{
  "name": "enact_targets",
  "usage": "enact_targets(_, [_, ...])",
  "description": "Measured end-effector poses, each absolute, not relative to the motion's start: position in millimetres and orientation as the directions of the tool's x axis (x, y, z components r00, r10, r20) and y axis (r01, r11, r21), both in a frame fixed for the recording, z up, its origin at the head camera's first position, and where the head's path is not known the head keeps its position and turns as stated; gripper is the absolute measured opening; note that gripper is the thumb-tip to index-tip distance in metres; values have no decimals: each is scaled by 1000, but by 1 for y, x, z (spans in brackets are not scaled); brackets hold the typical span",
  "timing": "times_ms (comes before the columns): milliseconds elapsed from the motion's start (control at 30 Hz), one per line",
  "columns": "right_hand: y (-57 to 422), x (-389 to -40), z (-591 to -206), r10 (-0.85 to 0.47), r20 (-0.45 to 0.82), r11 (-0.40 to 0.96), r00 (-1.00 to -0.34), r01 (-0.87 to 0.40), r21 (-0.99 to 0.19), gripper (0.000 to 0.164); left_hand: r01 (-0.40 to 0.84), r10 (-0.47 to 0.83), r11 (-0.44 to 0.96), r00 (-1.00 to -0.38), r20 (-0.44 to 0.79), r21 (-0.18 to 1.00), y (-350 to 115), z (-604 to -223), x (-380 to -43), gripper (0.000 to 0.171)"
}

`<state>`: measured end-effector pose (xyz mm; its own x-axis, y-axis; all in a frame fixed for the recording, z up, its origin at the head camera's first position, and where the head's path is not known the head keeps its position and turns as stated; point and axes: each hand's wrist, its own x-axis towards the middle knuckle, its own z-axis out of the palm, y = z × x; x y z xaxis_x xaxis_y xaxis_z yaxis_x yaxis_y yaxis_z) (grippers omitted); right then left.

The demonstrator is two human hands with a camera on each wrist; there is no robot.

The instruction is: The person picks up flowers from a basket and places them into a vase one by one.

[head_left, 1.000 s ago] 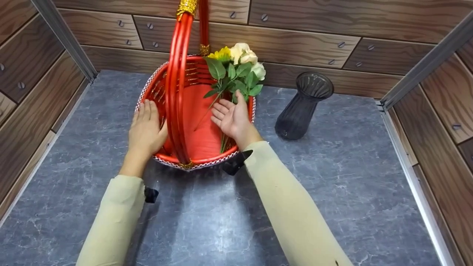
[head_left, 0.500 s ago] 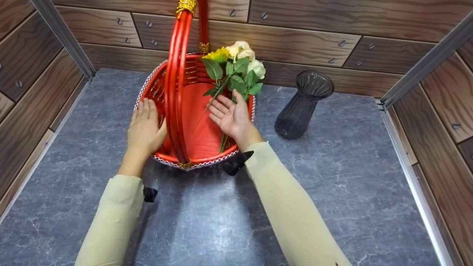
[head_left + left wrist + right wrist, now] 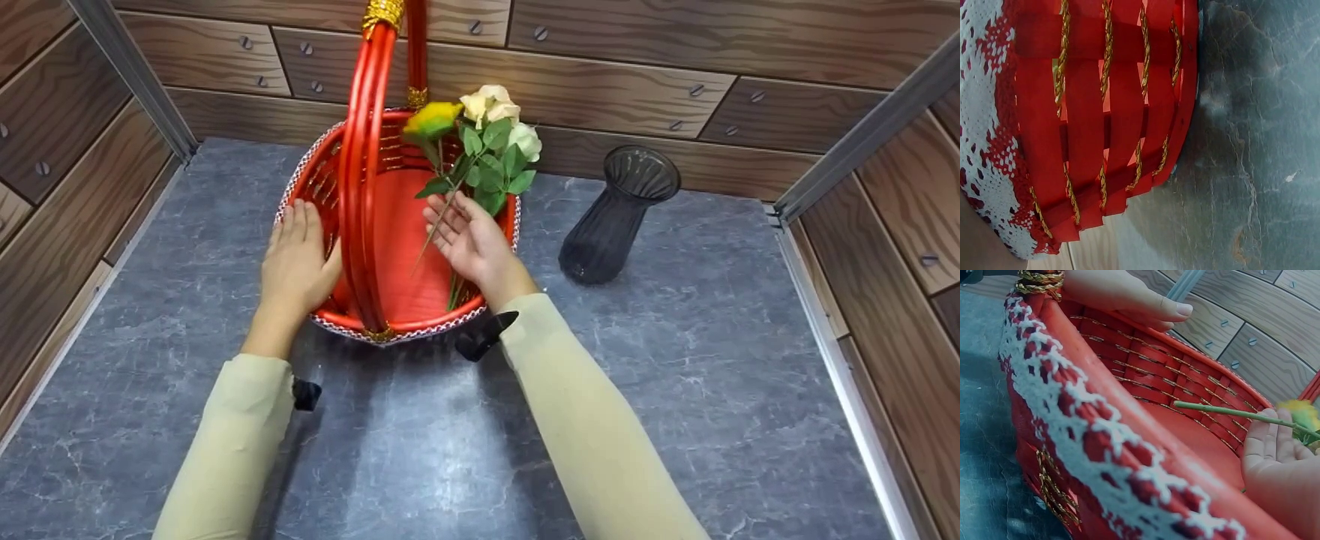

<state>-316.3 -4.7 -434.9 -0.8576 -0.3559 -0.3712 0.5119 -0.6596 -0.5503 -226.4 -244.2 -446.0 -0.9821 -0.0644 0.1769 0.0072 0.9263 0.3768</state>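
Observation:
A red woven basket (image 3: pixel 420 328) with white lace trim and a tall red handle (image 3: pixel 360 150) stands on the grey tabletop. My left hand (image 3: pixel 296 259) lies on its left rim, fingers outside and thumb (image 3: pixel 1145 301) inside the wall. My right hand (image 3: pixel 465 236) is inside the basket, palm up, fingers (image 3: pixel 1269 450) straight. The green stem (image 3: pixel 1224 412) of a yellow flower (image 3: pixel 433 118) lies across those fingers. White roses (image 3: pixel 491 105) with green leaves lean on the right rim behind the hand. The left wrist view shows only the basket's outer wall (image 3: pixel 1106 112).
A dark ribbed glass vase (image 3: pixel 611 217) stands upright to the right of the basket. Wood-panelled walls (image 3: pixel 622 82) close in the back and both sides. Bare grey tabletop (image 3: pixel 420 450) stretches in front of the basket.
The yellow flower has risen up and to the left, apart from the white roses, with its stem on my right fingers. My left hand has stayed on the rim.

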Motion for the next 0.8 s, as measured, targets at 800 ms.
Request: enact_targets(800, [-3, -303, -431, -402, -237, -624, -884, 454, -636, 21, -9, -62, 934, -989, 137, 357, -246, -445, -226, 78])
